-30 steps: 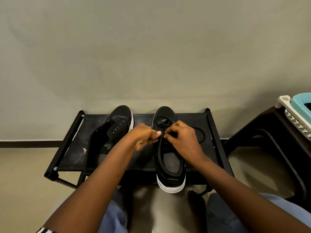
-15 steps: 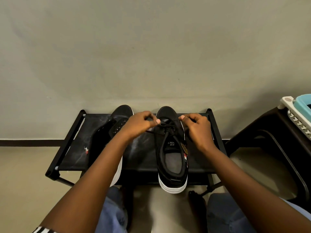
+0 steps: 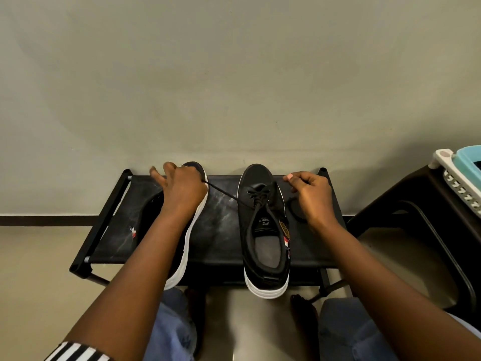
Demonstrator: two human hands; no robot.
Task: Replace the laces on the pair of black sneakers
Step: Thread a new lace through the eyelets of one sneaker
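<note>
Two black sneakers with white soles stand on a low black rack [image 3: 218,246]. The right sneaker [image 3: 265,230] points away from me and has a black lace [image 3: 226,195] threaded through its upper eyelets. My left hand [image 3: 182,188] pinches one lace end and holds it taut out to the left, over the left sneaker [image 3: 191,238], which my forearm mostly hides. My right hand [image 3: 311,196] pinches the other lace end to the right of the shoe, with a slack loop of lace [image 3: 295,209] lying under it on the rack.
The rack stands against a plain wall, on a pale floor. A dark stool [image 3: 416,217] is at the right with a white and teal basket [image 3: 460,173] on it. My knees in blue jeans [image 3: 348,332] are in front of the rack.
Both hands have moved apart from the middle of the right sneaker, drawing the lace ends outward. The left lace end is now stretched tight across to the left sneaker.
</note>
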